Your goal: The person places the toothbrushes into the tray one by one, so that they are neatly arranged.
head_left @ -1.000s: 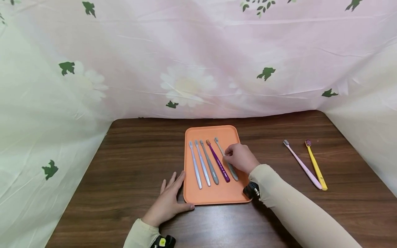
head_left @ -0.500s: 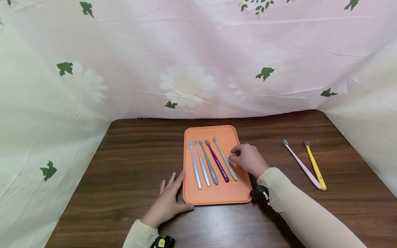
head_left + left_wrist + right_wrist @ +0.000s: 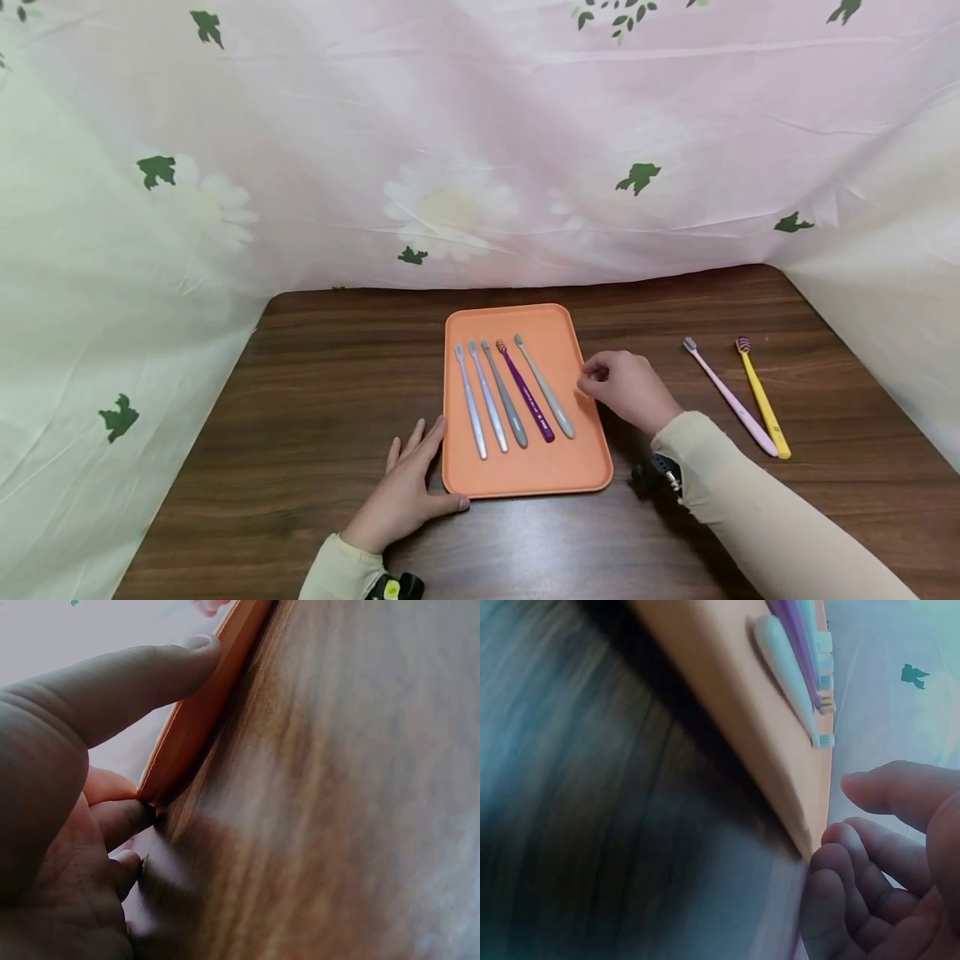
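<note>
An orange tray (image 3: 525, 475) lies on the table with several toothbrushes side by side on it. At the row's right end is a pale grey toothbrush (image 3: 552, 402), beside a purple toothbrush (image 3: 528, 396). To their left lie a darker grey toothbrush (image 3: 507, 404) and two light blue toothbrushes (image 3: 492, 406). My left hand (image 3: 405, 492) rests at the tray's lower left corner, fingers along the side and thumb at the front edge. Loosely bent and holding nothing, my right hand (image 3: 626, 392) is over the tray's right rim; the right wrist view shows its thumb apart from the fingers.
On the dark wooden table (image 3: 337, 375), right of my right hand, lie a pink toothbrush (image 3: 729, 395) and a yellow toothbrush (image 3: 762, 402), their handle ends close together. A floral cloth (image 3: 480, 125) hangs along the back and both sides of the table.
My right hand has come off the pale grey toothbrush and moved right to the tray's rim. That toothbrush stays on the tray. The left hand keeps its place.
</note>
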Motion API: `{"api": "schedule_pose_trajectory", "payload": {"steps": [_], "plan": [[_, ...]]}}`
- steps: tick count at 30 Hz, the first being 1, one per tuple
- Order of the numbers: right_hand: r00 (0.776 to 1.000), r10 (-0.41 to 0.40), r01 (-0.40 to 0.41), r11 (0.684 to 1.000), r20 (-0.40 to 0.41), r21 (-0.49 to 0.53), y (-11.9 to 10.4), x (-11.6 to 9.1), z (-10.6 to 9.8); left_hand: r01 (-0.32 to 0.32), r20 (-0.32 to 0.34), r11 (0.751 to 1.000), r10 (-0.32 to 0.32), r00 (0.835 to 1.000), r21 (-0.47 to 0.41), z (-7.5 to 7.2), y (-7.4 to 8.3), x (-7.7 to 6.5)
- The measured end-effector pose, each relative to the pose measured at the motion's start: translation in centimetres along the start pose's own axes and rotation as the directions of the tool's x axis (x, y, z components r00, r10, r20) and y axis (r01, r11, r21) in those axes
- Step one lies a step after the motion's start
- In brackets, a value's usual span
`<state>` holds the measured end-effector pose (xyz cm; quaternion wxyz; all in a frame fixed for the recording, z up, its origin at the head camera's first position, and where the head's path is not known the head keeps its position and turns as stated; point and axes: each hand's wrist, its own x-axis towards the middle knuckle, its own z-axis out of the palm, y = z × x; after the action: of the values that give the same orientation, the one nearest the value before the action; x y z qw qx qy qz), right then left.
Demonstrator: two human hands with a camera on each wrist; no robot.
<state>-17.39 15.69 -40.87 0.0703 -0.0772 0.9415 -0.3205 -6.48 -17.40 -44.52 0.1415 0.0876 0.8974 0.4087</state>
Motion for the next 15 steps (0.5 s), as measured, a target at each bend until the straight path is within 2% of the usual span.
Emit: {"api": "schedule_pose_trajectory", "payload": {"steps": [15], "plan": [[0.999, -0.012, 0.009, 0.996, -0.033, -0.089, 2.4, -1.7, -2.2, -0.008, -0.008, 1.000, 0.008, 1.000, 0.002, 0.0, -0.1, 0.1]]}}
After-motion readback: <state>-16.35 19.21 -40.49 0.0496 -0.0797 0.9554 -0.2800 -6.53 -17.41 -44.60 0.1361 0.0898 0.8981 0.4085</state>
